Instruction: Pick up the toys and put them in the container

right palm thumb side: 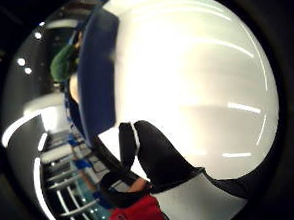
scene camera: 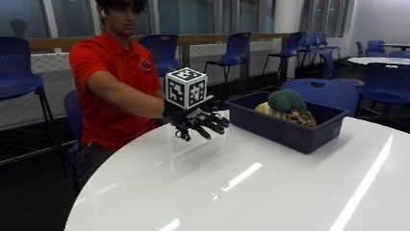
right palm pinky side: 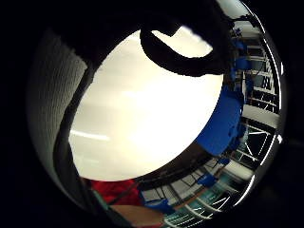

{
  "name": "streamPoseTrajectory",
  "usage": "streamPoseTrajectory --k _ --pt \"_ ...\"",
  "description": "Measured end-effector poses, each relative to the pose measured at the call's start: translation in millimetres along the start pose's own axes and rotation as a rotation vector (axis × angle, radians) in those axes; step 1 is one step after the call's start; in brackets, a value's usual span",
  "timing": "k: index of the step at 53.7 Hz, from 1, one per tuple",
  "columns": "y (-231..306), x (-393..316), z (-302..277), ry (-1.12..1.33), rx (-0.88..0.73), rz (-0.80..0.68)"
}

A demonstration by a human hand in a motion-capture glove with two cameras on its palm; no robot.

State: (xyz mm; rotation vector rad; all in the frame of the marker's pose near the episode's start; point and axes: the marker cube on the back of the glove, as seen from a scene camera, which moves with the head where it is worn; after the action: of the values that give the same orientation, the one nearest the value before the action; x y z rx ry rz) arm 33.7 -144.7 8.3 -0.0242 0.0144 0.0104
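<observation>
We see the right hand [scene camera: 195, 122] over the table [scene camera: 269, 192], fingers spread, holding nothing; toys [scene camera: 286, 107] sit in the bin [scene camera: 282, 127].

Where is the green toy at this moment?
In the outside view, the green toy lies inside the blue container on the white table, among other toys, beyond the gloved right hand.
</observation>
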Motion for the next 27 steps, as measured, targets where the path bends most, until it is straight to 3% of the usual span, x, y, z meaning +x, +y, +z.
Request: streamPoseTrajectory --k 27 --pt "19.7 23.9 15.8 -0.026 0.004 0.029"
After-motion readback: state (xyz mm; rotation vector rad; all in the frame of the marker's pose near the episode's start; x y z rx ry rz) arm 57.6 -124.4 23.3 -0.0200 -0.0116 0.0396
